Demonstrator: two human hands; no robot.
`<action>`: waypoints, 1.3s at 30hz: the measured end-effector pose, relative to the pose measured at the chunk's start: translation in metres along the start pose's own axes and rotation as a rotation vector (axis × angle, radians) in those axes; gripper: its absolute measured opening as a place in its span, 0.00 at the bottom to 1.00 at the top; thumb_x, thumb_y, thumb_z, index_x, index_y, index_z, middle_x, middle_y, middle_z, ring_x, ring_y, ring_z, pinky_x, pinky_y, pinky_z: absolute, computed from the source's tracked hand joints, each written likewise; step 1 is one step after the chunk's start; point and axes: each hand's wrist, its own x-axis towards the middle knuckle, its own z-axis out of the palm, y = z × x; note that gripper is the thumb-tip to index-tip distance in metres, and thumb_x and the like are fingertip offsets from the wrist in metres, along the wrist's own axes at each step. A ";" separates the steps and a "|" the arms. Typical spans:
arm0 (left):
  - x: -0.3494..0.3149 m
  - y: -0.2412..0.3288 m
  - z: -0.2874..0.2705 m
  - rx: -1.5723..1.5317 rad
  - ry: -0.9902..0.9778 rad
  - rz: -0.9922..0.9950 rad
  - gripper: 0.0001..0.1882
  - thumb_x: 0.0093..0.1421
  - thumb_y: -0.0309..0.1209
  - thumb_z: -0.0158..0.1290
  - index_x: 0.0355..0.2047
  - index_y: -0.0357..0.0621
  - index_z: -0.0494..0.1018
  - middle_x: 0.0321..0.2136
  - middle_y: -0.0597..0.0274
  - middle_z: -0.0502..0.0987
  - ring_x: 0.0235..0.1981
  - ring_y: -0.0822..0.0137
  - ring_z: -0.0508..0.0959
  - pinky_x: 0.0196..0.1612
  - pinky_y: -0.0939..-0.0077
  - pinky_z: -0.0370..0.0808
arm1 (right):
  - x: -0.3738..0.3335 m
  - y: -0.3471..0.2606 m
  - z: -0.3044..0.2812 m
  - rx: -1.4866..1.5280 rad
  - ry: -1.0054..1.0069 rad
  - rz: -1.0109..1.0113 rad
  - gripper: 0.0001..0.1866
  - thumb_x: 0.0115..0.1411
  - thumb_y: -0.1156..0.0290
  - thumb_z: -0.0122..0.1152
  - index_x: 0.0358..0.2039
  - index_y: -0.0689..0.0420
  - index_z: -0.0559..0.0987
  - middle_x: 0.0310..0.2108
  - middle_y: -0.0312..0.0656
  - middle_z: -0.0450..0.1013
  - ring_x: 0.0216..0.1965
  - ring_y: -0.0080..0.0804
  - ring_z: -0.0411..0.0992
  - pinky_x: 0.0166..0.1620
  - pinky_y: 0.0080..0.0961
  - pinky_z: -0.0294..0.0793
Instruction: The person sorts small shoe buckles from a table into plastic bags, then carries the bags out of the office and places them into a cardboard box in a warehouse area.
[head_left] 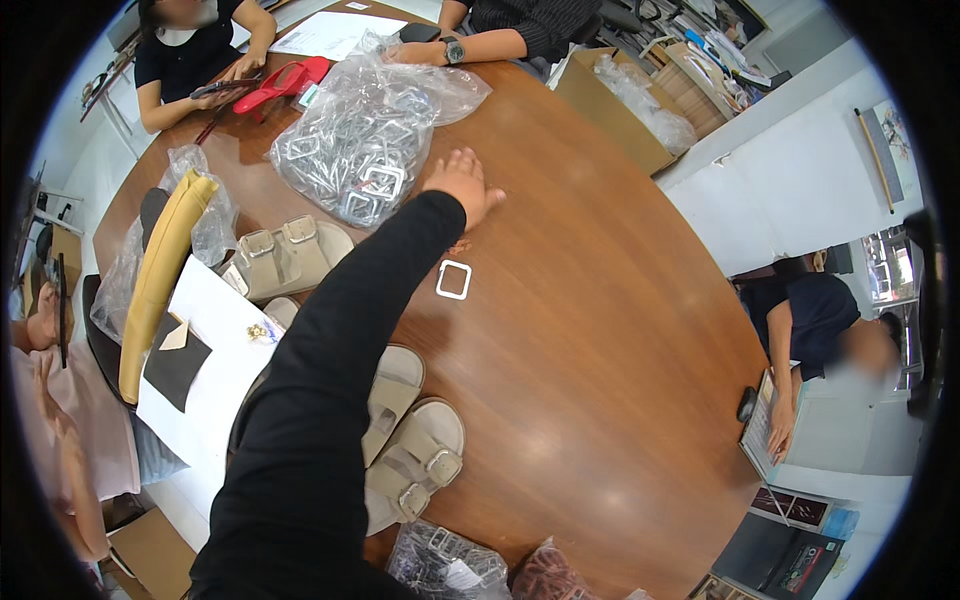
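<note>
My left arm in a black sleeve stretches across the brown table from the lower left. At its end my left hand (pixel 465 186) is open over the tabletop, fingers extended and apart, holding nothing. Just left of it lies a clear plastic bag (pixel 365 135) full of silvery square buckles. A single white square buckle frame (pixel 454 280) rests on the wood nearer to me, below the wrist. Some small reddish-brown bits (pixel 461 246) sit between wrist and frame. My right hand is out of the picture.
Beige two-strap sandals (pixel 415 465) lie beside and partly under my arm, with another pair (pixel 290 255) farther off. A yellow roll (pixel 165 290) and white paper (pixel 215 350) lie left. Red sandals (pixel 280 85) and bagged buckles (pixel 447 562) are also on the table (pixel 590 330). Several people sit around.
</note>
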 end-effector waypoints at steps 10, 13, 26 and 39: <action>-0.025 -0.030 -0.058 0.081 0.538 0.039 0.34 0.55 0.38 0.58 0.62 0.46 0.62 0.65 0.54 0.59 0.49 0.53 0.73 0.50 0.54 0.71 | 0.010 -0.058 -0.003 0.120 -0.241 -0.167 0.30 0.67 0.46 0.45 0.42 0.65 0.75 0.36 0.46 0.75 0.35 0.39 0.71 0.40 0.35 0.72; 0.023 -0.065 -0.093 -0.139 0.458 -0.141 0.26 0.58 0.27 0.50 0.59 0.44 0.66 0.65 0.52 0.59 0.47 0.51 0.78 0.48 0.57 0.76 | 0.013 -0.124 0.016 -0.172 -0.296 -0.598 0.28 0.67 0.48 0.46 0.34 0.66 0.77 0.29 0.44 0.75 0.30 0.36 0.71 0.34 0.32 0.72; -0.104 -0.052 -0.137 -0.354 0.374 0.631 0.14 0.54 0.36 0.59 0.21 0.38 0.73 0.28 0.51 0.70 0.30 0.50 0.74 0.33 0.60 0.71 | -0.164 -0.085 0.460 -0.682 -1.301 -1.537 0.46 0.51 0.44 0.66 0.64 0.55 0.62 0.65 0.58 0.53 0.65 0.58 0.53 0.66 0.51 0.51; -0.186 -0.044 -0.123 -0.473 0.736 0.005 0.11 0.47 0.27 0.64 0.24 0.39 0.71 0.21 0.57 0.69 0.24 0.55 0.73 0.28 0.65 0.71 | -0.220 -0.038 0.503 -0.245 -1.079 -1.716 0.13 0.52 0.61 0.66 0.37 0.53 0.81 0.39 0.45 0.76 0.41 0.47 0.74 0.39 0.43 0.75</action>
